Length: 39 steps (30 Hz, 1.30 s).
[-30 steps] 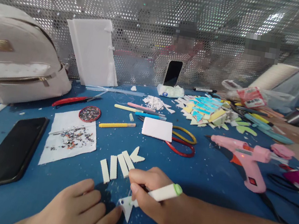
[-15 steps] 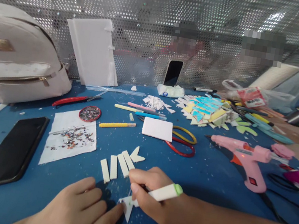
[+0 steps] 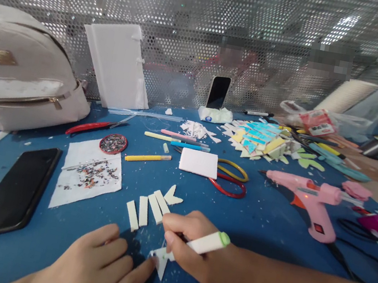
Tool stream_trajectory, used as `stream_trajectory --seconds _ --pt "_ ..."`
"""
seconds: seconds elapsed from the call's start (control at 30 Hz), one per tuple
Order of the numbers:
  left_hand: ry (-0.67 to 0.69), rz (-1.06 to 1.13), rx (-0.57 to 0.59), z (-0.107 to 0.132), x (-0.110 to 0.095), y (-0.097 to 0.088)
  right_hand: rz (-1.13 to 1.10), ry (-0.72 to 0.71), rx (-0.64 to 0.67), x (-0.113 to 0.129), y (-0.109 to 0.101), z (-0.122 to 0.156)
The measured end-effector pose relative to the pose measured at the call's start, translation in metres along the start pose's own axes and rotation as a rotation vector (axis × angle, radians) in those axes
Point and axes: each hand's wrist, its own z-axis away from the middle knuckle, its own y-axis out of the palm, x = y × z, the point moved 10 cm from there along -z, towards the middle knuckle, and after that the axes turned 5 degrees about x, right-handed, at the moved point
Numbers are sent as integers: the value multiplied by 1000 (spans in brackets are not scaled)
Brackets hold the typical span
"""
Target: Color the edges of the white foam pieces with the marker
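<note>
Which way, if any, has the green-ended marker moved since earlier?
No: the marker in the right hand shows no clear shift against the pale strips.

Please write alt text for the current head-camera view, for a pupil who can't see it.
A person's right hand holds a white marker with a green end at a small white cut-out piece, which a finger of the left hand touches. Pale strips lie just beyond on the blue table, with a pink glue gun to the right.

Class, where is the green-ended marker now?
In the head view, the marker is low, right of centre, in the right hand, by the white cutout that the left hand touches.
</note>
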Motion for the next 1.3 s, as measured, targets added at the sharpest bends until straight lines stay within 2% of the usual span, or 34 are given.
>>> stream_trajectory --seconds 0.03,0.07,0.17,0.23,0.37,0.5,0.63,0.8,0.97,1.13,1.3 --pt "-15 -9 -127 2 1 -11 1 3 2 -1 0 0" --pt "-27 -3 -142 3 2 -12 2 5 5 -1 1 1" --pt "-17 21 1 -1 1 0 5 4 6 -2 1 2" --pt "-35 31 -13 -3 4 -3 7 -3 3 -1 1 2" --pt "-135 88 -139 -5 19 -15 9 5 12 0 2 1" --pt "-277 338 -66 -5 38 2 40 33 3 -2 1 0" --pt "-344 462 -44 -3 45 11 7 40 -43 -3 -2 1" --pt "-350 524 -44 -6 47 14 -245 29 -205 -8 -18 5" --pt "-323 513 -30 -10 46 14 -484 14 -238 -17 -17 6" --pt "-265 421 -21 -13 40 10 -550 -4 -316 -23 -21 6" --pt "-198 343 35 -20 33 11 -578 25 -330 -31 -19 5"
